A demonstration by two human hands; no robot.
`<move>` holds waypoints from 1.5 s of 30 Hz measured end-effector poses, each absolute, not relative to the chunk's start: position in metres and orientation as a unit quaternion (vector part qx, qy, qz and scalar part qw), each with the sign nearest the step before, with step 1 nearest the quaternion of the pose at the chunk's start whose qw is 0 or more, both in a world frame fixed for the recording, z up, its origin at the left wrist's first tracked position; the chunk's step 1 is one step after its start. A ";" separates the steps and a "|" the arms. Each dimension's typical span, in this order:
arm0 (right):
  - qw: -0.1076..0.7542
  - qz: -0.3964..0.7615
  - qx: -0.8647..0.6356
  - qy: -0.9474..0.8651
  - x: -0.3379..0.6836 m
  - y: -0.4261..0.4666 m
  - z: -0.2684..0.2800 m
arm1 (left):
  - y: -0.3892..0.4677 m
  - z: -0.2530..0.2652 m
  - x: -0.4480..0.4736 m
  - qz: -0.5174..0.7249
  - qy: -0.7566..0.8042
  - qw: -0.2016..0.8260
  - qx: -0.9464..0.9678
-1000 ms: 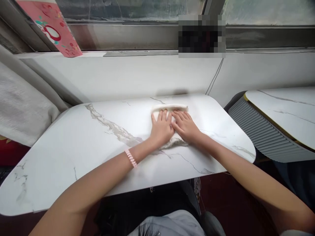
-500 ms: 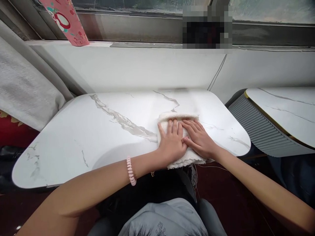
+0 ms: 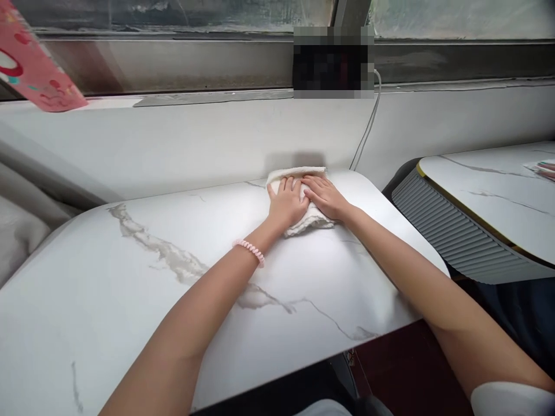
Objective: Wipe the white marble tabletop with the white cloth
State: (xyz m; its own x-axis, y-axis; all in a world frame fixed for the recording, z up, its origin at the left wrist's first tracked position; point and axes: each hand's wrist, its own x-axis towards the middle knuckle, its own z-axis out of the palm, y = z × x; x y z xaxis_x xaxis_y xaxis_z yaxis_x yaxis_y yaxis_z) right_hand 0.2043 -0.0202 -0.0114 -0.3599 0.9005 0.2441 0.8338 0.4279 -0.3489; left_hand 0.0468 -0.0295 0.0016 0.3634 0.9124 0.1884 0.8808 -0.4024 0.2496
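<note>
A white, fluffy cloth [image 3: 313, 221] lies folded near the back edge of the white marble-patterned table [image 3: 121, 300], close to the wall. My left hand [image 3: 286, 203] presses flat on it with fingers spread. Beside it my right hand [image 3: 325, 196] is also flat on the cloth, its fingers stretched forward and slanting left. The two hands touch or nearly touch at the thumbs. A pink coiled band [image 3: 249, 249] circles my left wrist. Both arms reach out across the tabletop.
A second marble-patterned table [image 3: 489, 190] with a ribbed grey side stands at right; another person's hand [image 3: 547, 167] shows at its edge. Behind are a white wall [image 3: 195, 138], cables [image 3: 367, 130] and a window ledge with a pink patterned object [image 3: 52, 86].
Both hands have pushed the cloth away from the table's front edge to its back edge. The view has shifted forward, and another person's hand now shows at the right.
</note>
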 end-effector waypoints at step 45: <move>0.148 0.048 -0.624 -0.765 0.271 -0.208 -0.007 | -0.182 0.005 0.108 0.103 0.437 0.119 0.885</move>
State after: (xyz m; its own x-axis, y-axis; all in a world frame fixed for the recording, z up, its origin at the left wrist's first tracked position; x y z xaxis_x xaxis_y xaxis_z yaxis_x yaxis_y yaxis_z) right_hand 0.2714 -0.2083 -0.0072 -0.1764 0.9700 0.1674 0.9416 0.2158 -0.2585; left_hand 0.1078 -0.1817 0.0050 0.5961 0.7990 0.0795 0.7499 -0.5894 0.3005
